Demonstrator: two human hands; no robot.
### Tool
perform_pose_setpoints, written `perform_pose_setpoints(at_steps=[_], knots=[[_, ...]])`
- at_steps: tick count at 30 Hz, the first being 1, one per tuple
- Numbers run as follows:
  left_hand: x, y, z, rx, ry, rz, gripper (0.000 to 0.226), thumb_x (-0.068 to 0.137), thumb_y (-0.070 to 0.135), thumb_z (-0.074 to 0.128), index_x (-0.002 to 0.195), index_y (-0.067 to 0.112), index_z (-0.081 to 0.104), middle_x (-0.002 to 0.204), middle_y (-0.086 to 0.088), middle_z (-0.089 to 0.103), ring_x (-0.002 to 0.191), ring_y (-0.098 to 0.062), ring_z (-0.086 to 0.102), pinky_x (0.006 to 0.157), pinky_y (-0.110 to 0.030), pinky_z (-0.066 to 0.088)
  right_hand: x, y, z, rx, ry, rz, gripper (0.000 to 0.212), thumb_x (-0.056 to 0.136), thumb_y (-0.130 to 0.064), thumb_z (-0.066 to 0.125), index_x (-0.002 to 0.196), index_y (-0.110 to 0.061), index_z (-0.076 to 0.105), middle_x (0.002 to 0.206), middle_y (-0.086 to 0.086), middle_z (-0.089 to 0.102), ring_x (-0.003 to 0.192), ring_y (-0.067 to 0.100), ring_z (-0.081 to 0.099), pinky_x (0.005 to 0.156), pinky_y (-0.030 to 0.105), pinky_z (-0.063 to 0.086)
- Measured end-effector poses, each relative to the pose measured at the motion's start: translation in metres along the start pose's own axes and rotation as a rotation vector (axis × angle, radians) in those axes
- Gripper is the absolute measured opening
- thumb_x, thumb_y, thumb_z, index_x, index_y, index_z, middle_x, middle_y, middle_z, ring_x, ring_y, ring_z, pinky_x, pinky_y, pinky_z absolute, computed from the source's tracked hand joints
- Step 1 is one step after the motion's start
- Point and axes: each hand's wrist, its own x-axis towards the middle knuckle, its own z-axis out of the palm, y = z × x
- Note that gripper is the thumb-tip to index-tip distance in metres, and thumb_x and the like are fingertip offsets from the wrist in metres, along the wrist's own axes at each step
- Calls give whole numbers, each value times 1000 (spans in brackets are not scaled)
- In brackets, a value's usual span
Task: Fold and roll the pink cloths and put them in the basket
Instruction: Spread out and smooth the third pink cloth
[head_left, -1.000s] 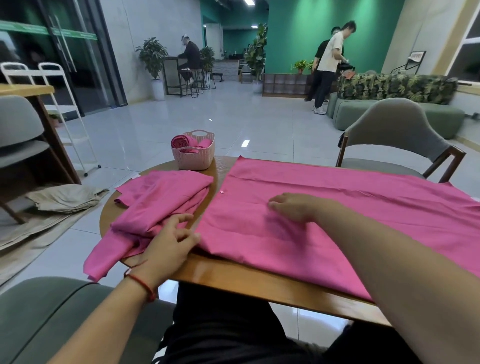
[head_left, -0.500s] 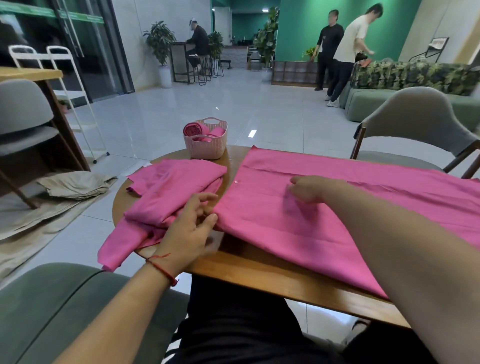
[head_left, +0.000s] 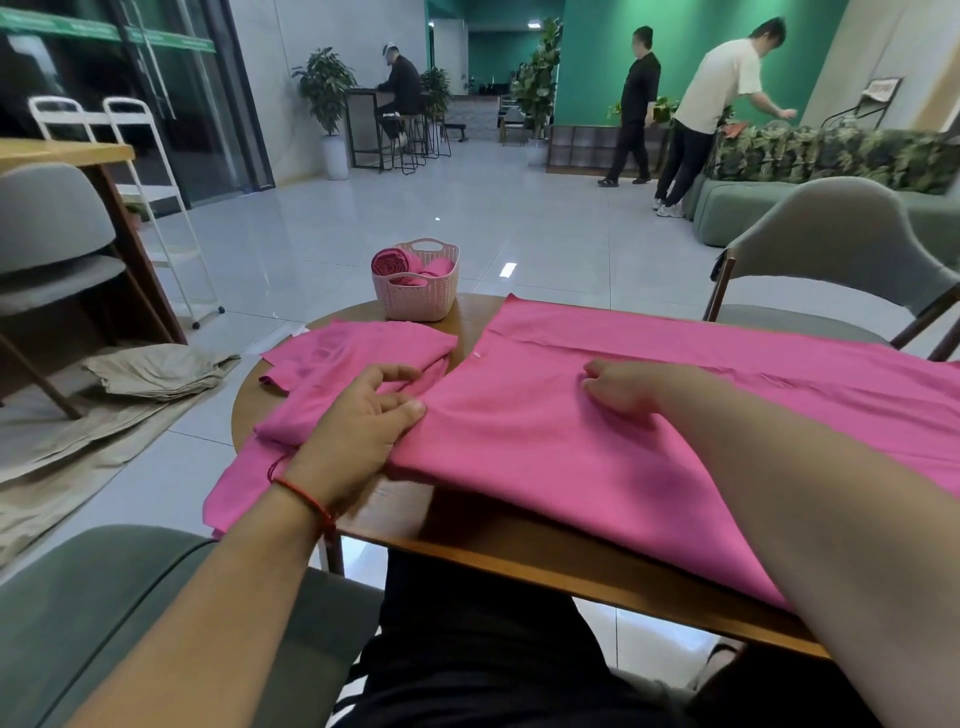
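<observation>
A large pink cloth (head_left: 545, 447) lies spread over the round wooden table (head_left: 519, 540), reaching off to the right. My left hand (head_left: 358, 431) pinches its left edge, thumb on top, and the near-left corner is lifted a little off the wood. My right hand (head_left: 623, 387) rests on the cloth's middle with bent fingers, their tips on the fabric. A loose pile of pink cloth (head_left: 343, 358) lies to the left, partly hanging over the table edge. At the table's far side stands a pale pink basket (head_left: 415, 304) with rolled pink cloths (head_left: 390, 262) in it.
A grey chair (head_left: 831, 249) stands across the table at the right, and another grey chair (head_left: 47, 244) is at the left. Beige fabric (head_left: 156, 371) lies on the floor at left. Three people are far back in the room.
My left hand slid right from the pile to the big cloth's left edge and took hold of it, raising the near corner. My right hand stayed on the cloth.
</observation>
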Motion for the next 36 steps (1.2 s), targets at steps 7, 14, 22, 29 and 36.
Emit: perform_pose_setpoints(at_steps=[7, 14, 22, 29, 36], knots=[[-69, -38, -17, 427, -290, 69, 72, 92, 15, 80, 149, 38, 43, 137, 14, 67, 131, 0, 58, 110, -20, 46, 3, 4, 4, 42, 3, -16, 55, 106, -40, 38, 159, -26, 37, 156, 15, 52, 129, 33, 59, 111, 42, 45], [-78, -47, -17, 166, -147, 154, 44, 99, 12, 65, 139, 23, 48, 103, -9, 79, 104, -21, 74, 94, -35, 58, 5, -3, 5, 81, -20, 31, 48, 107, -31, 35, 154, -20, 39, 102, 20, 75, 79, 35, 74, 83, 39, 59], [-76, -44, -27, -76, -67, 183, 24, 98, 8, 54, 121, 5, 50, 68, -12, 52, 68, -22, 47, 66, -23, 45, 1, -5, 4, 19, -13, 5, 53, 110, -39, 36, 160, -23, 34, 142, 13, 61, 114, 31, 67, 105, 37, 45], [-78, -50, -35, 255, 16, 185, 2, 100, 24, 66, 100, 22, 65, 85, -3, 65, 65, -15, 53, 65, -21, 45, 5, 0, 8, -15, 24, 11, 56, 108, -41, 38, 163, -25, 34, 169, 12, 38, 150, 35, 43, 123, 45, 32], [-71, -42, -29, 649, 113, 262, 35, 91, 25, 79, 119, 31, 58, 97, 9, 66, 90, -10, 65, 83, -28, 54, 4, 5, 16, 16, 51, -6, 61, 105, -44, 41, 164, -29, 33, 170, 9, 36, 151, 35, 41, 124, 47, 31]])
